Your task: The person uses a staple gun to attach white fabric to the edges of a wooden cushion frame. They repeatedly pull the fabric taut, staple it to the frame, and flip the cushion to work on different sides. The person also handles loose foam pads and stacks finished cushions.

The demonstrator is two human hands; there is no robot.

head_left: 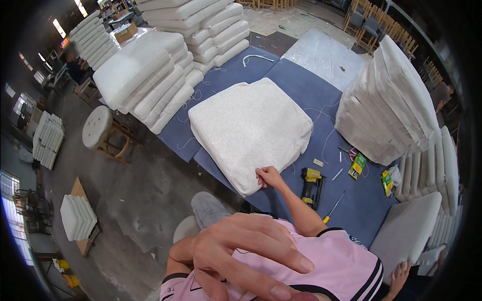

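A white textured seat cushion lies flat on the blue-covered table. My right hand is closed on the cushion's near edge, close to its front corner, with the fingers curled at the seam. Raised close to the camera, my left hand has its fingers stretched out and apart, holding nothing; it hides part of my pink shirt. Right of the cushion, a yellow-and-black staple gun rests on the table, with a screwdriver beside it.
Cushions are stacked at the far left and on the right. Small yellow-green boxes and loose threads lie on the table. At lower right another person's hand touches a pale padded panel. A round stool stands left.
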